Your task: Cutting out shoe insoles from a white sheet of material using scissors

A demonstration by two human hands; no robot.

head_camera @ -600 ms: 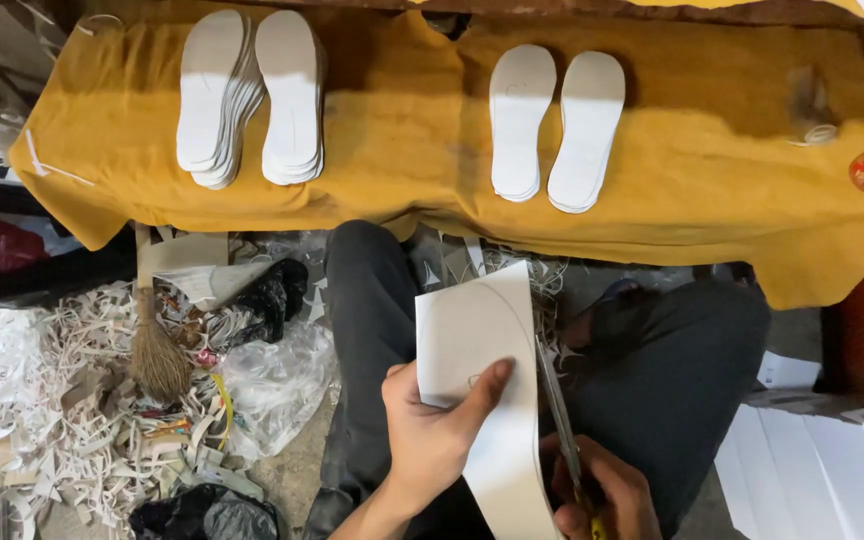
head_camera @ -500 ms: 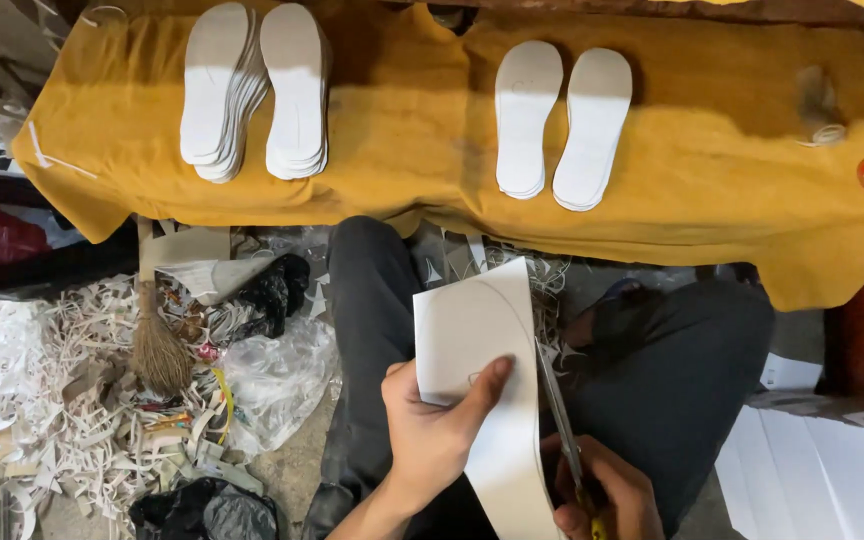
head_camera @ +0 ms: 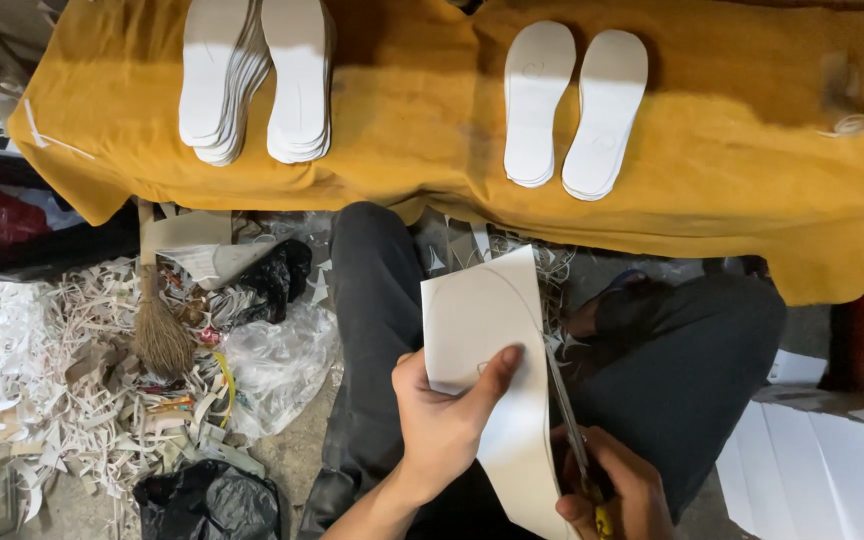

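My left hand [head_camera: 442, 420] pinches the white sheet [head_camera: 487, 370] taut so my right hand [head_camera: 617, 495], closed on scissors [head_camera: 567, 420], follows the curve.

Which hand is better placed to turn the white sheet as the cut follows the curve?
Left. The left hand already grips the white sheet, thumb on its face. The right hand is occupied with the scissors, whose blades run along the sheet's right edge.

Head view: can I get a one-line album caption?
Left hand holds a white sheet while right hand scissors cut it.
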